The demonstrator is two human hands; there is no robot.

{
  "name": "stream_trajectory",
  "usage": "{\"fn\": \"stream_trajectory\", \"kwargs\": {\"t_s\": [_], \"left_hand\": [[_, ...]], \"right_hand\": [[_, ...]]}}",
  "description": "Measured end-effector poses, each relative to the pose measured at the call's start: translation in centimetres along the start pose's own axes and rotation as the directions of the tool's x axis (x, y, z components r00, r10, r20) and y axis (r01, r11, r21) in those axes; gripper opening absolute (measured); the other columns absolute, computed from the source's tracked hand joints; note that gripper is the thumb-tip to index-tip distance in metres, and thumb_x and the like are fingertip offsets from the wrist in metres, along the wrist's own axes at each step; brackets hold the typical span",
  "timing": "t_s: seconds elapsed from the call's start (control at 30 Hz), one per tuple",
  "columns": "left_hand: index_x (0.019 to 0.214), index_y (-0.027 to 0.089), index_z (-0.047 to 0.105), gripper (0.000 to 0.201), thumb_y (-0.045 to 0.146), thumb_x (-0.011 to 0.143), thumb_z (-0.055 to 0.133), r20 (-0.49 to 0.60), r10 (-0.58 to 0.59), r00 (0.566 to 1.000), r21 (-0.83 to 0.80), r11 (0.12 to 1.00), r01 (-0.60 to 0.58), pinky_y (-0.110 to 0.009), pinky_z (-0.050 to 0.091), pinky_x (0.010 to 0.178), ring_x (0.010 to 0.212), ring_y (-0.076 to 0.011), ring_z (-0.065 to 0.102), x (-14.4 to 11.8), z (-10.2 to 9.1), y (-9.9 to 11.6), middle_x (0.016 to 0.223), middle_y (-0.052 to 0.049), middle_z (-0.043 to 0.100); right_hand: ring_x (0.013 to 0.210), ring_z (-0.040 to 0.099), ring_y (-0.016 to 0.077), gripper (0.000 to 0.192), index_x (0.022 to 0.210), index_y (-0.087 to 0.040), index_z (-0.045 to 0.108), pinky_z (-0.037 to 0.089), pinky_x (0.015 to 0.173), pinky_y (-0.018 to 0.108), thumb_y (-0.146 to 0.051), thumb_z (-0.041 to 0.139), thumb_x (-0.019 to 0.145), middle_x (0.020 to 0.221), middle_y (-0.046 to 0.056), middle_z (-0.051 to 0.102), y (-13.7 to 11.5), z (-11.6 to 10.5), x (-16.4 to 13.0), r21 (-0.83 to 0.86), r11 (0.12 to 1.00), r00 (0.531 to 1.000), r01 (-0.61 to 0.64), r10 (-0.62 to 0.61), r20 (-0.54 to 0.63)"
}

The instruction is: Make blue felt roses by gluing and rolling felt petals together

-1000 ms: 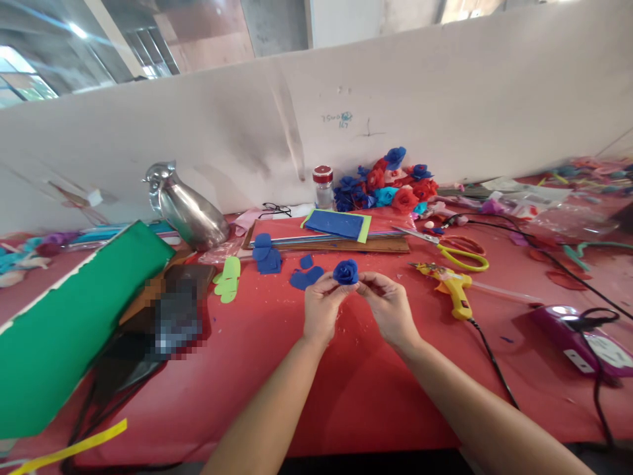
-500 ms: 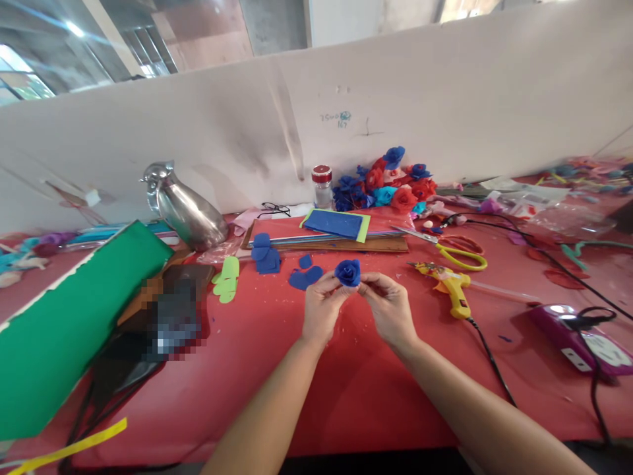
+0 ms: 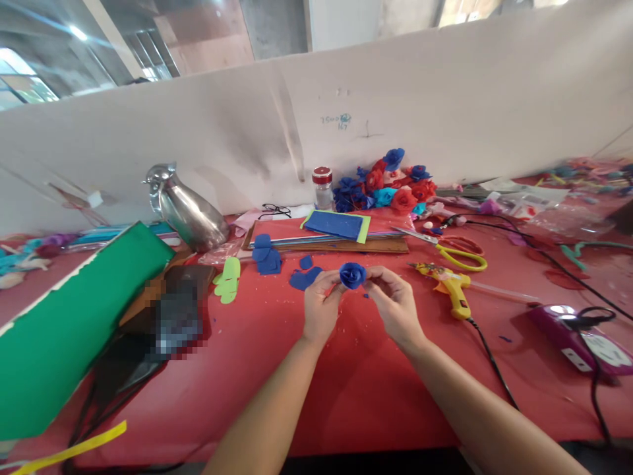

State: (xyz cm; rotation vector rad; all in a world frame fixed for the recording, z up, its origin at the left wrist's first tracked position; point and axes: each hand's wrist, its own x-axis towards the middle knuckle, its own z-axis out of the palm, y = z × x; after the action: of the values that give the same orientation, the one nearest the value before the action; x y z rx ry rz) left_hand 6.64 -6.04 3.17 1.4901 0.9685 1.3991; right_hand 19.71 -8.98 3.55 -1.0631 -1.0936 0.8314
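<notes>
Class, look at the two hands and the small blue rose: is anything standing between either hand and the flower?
Nothing visible does. The left hand and the right hand each pinch the blue rose directly at their fingertips, lifted above the red table cover. The loose blue petals lie behind it, apart.

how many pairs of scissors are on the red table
1: the yellow-handled scissors lie right of the foam sheet stack, behind the glue gun. Clutter may hide others.
</notes>
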Motion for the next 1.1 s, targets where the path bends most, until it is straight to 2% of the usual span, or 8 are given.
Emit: {"fn": "stream_trajectory", "kwargs": {"t_s": [0.13,0.37,0.7,0.93,1.1], "left_hand": [[0.077,0.022,0.075,0.01,0.026,0.076,0.066,-0.02,0.033,0.999,0.039,0.999,-0.033,-0.032,0.046,0.083,0.084,-0.0191,0.061,0.1,-0.1,0.0,0.085,-0.004,0.072],[0.076,0.023,0.076,0.012,0.026,0.078,0.064,0.019,0.069,0.997,0.098,0.993,-0.071,-0.031,0.045,0.08,0.08,-0.0185,0.06,0.1,-0.2,0.0,0.084,-0.004,0.073],[0.071,0.024,0.075,0.017,0.036,0.077,0.066,0.006,0.065,0.998,0.082,0.994,-0.066,-0.031,0.045,0.076,0.075,-0.0192,0.059,0.0,-0.1,0.1,0.077,-0.005,0.073],[0.07,0.025,0.075,0.019,0.033,0.081,0.062,-0.047,0.179,0.983,0.178,0.97,-0.168,-0.031,0.044,0.073,0.073,-0.0186,0.058,0.1,-0.4,-0.3,0.074,-0.005,0.072],[0.069,0.025,0.074,0.017,0.033,0.08,0.064,-0.086,0.188,0.978,0.229,0.959,-0.164,-0.031,0.044,0.073,0.073,-0.0187,0.057,0.1,-0.5,-0.3,0.072,-0.004,0.071]], "right_hand": [[0.074,0.056,0.0157,0.015,0.076,-0.022,0.065,0.043,0.071,0.028,-0.036,0.061,0.08,0.074,0.001,0.063,-0.8,-0.8,0.4,0.086,0.996,0.999,-0.039,0.041,-0.026],[0.065,0.048,0.0139,0.023,0.07,-0.021,0.059,0.038,0.063,0.026,-0.042,0.061,0.078,0.067,0.0,0.057,-1.3,-0.9,0.7,-0.03,0.998,0.994,-0.055,0.057,0.093],[0.063,0.048,0.0137,0.02,0.067,-0.021,0.057,0.038,0.063,0.027,-0.038,0.059,0.077,0.064,0.0,0.056,-1.2,-0.9,0.6,-0.05,0.998,0.999,-0.022,0.024,0.046],[0.063,0.048,0.0139,0.012,0.072,-0.022,0.058,0.04,0.062,0.027,-0.031,0.058,0.079,0.065,-0.001,0.054,-1.2,-1.1,0.4,-0.022,1.0,0.999,0.009,-0.01,-0.04],[0.065,0.049,0.014,0.014,0.072,-0.021,0.06,0.039,0.064,0.027,-0.033,0.06,0.079,0.068,0.0,0.058,-1.5,-1.0,0.4,-0.126,0.992,1.0,0.007,-0.007,0.002]]}}
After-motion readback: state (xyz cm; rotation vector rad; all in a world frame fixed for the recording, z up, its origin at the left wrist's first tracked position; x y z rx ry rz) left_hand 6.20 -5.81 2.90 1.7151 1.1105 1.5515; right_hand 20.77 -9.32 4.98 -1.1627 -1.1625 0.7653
